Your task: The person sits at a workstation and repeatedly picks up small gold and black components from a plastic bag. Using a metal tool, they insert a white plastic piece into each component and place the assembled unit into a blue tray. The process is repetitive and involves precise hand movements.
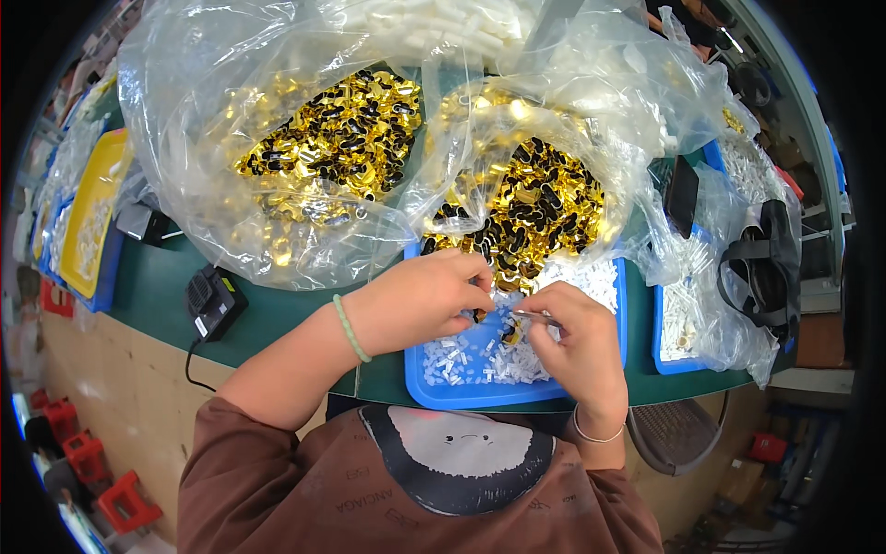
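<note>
My left hand (441,294) is closed in a pinch above a blue tray (443,395). A small gold-and-black piece (479,316) shows at its fingertips. My right hand (581,343) grips slim metal tweezers (537,317) that point left toward the left hand. Another gold-and-black piece (510,332) is just below the tweezer tip, over the tray. Many small white pieces (521,366) and translucent pieces (445,358) are scattered in the tray. A clear bag of shiny gold-and-black pieces (544,198) spills over the tray's far side.
A second clear bag of gold-and-black pieces (341,138) lies at far left. On the green table (152,286) stands a black corded device (214,303). A blue tray of white parts (678,319) and a black bag (766,268) are at right; a yellow tray (97,208) is at left.
</note>
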### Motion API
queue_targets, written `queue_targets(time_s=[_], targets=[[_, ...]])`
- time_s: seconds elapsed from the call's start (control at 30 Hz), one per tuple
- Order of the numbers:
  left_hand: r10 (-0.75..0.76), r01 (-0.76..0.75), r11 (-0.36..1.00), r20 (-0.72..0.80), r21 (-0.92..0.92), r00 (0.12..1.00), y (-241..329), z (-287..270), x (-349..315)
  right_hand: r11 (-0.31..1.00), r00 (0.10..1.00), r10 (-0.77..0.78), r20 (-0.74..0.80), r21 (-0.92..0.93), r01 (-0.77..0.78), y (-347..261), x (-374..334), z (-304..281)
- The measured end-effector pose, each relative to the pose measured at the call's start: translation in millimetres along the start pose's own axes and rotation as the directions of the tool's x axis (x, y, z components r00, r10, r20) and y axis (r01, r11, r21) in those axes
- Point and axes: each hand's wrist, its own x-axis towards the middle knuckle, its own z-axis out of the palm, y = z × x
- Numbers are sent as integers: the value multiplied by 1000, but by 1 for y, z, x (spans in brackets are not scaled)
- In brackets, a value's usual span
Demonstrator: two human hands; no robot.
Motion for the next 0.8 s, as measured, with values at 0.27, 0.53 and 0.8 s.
queue_targets(time_s=[0.27, 0.53, 0.8], targets=[[-41, 40, 998, 7, 44, 999, -2, 2, 2, 978, 996, -59, 65, -198, 71, 15, 4, 27], [-151, 151, 984, 6, -90, 988, -9, -8, 4, 928, 994, -57, 93, -363, 87, 15, 2, 29], [-400, 295, 454, 104, -841, 911, -2, -9, 11, 984, 995, 50, -83, 175, -35, 11, 5, 11]])
